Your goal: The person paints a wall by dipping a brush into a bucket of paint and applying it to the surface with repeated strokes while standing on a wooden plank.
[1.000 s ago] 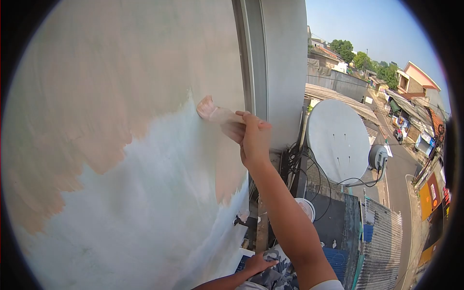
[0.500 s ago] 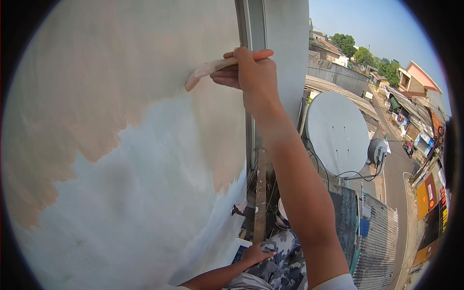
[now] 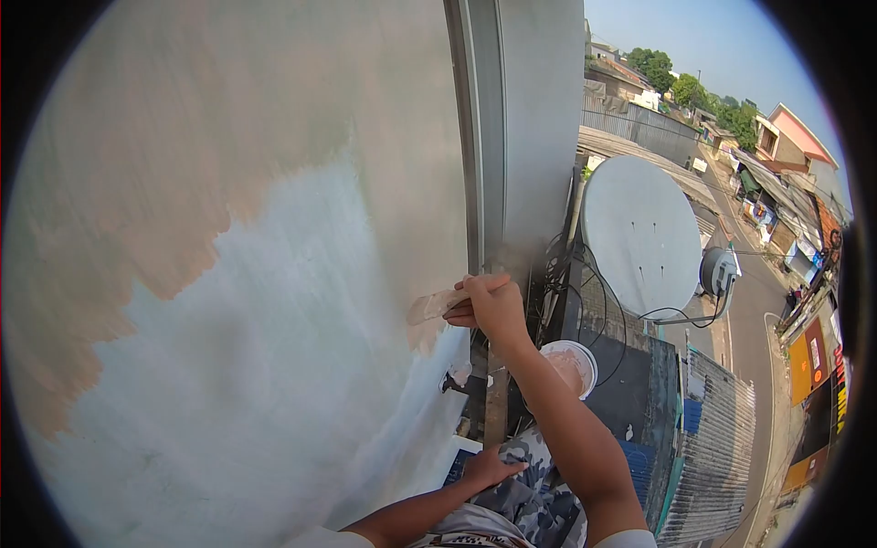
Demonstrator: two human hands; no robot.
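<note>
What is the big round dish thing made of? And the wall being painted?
The satellite dish looks like painted metal: smooth, pale grey, evenly curved, with small bolt marks near its middle. The wall seems to be plaster or cement, matt and a little streaky, part pale blue-white and part covered in peach paint. The brush in the right hand is too paint-coated to tell.

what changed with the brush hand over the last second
The right hand swept the paintbrush up the wall from mid-height to near the top, then down to the lower edge of the peach paint beside the window frame. It kept its grip throughout. The left hand stayed on the camouflage-clad knee; the satellite dish did not move.
</note>
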